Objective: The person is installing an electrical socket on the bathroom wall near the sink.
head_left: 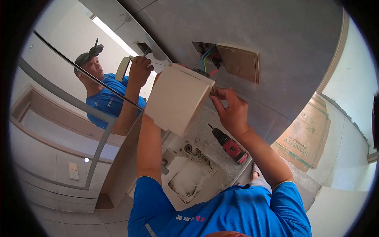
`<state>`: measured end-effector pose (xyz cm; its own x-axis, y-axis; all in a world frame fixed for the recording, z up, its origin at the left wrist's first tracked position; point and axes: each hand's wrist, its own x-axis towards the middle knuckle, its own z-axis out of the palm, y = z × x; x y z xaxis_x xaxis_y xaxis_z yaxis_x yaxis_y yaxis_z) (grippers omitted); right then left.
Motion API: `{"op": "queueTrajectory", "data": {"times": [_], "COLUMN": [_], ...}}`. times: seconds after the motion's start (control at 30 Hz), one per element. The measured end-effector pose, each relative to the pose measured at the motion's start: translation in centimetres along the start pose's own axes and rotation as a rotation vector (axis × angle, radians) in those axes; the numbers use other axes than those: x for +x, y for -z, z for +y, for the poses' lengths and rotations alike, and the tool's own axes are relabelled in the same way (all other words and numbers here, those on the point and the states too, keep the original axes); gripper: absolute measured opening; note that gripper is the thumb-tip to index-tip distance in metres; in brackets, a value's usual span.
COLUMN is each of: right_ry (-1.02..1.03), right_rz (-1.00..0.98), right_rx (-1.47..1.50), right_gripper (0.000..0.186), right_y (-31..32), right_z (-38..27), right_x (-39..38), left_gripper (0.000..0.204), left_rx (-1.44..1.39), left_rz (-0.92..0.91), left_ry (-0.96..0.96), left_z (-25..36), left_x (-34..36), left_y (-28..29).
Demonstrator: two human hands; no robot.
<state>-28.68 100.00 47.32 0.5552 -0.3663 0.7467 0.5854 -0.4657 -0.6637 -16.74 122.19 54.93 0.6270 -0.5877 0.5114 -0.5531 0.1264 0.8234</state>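
Observation:
In front of the tiled wall, a white square box cover (177,98), like a splash cover for a wall socket, is held tilted and off the wall. My left hand (158,76) grips it from behind. Most of that hand is hidden by the cover, with only a little skin showing past its edges. At the cover's right edge, my right hand (233,108) is closed in a pinch. What lies between its thumb and forefinger is too small to make out. Blue, green and red wires (206,58) come from the wall opening behind the cover.
A beige switch plate (239,62) hangs tilted beside the wall opening. Below lies a red and black cordless drill (231,148) on a dusty grey ledge, near a dirty white basin (185,177). Mirrored cabinet doors (59,98) stand at left. Flattened cardboard (306,134) lies at right.

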Motion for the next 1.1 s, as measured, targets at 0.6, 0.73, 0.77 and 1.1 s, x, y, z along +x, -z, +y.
{"op": "queueTrajectory", "data": {"times": [0.6,0.73,0.77,1.1], "right_ry": [0.182,0.186,0.203,0.046], "right_rz": [-0.165,-0.18,-0.168,-0.147], "right_rx": [-0.071,-0.121,-0.127,-0.175], "right_gripper": [0.028,0.029,0.03,0.026], "right_y": [1.1,1.6,1.6,2.6], "right_z": [1.5,1.5,1.8,0.8], "right_x": [2.7,2.8,2.7,2.5], "left_gripper": [0.022,0.022,0.021,0.022], "left_rx": [0.334,0.367,0.372,0.295], "left_rz": [0.024,0.027,0.025,0.127], "left_ry": [-0.126,-0.17,-0.187,-0.341], "left_z": [0.6,0.8,0.6,-1.1], "left_x": [3.6,3.9,4.3,4.3], "left_y": [-1.5,-2.5,-2.7,-5.1]}}
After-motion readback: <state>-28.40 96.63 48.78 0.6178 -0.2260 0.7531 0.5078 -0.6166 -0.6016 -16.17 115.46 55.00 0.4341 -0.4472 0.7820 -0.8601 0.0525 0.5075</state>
